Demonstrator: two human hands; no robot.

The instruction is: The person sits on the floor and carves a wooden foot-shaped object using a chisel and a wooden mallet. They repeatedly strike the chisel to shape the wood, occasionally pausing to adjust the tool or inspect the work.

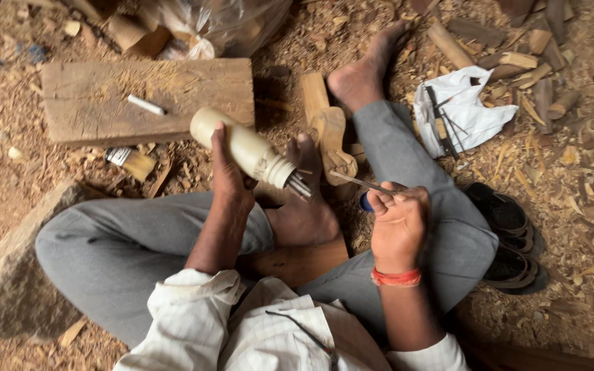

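My left fingers [223,148] are wrapped round a cream bottle [242,145], tipped with its mouth toward my right side so the thin tools [300,186] bunched inside poke out within reach, while my right fingers [388,200] pinch one slim metal tool [359,182] just beside that mouth. I sit cross-legged on the shaving-strewn floor [558,172], one carved wood piece [331,141] resting by my foot. I count one bottle, one plank [91,103] carrying one white stick [146,104], one brush [130,162], two sandals [507,237].
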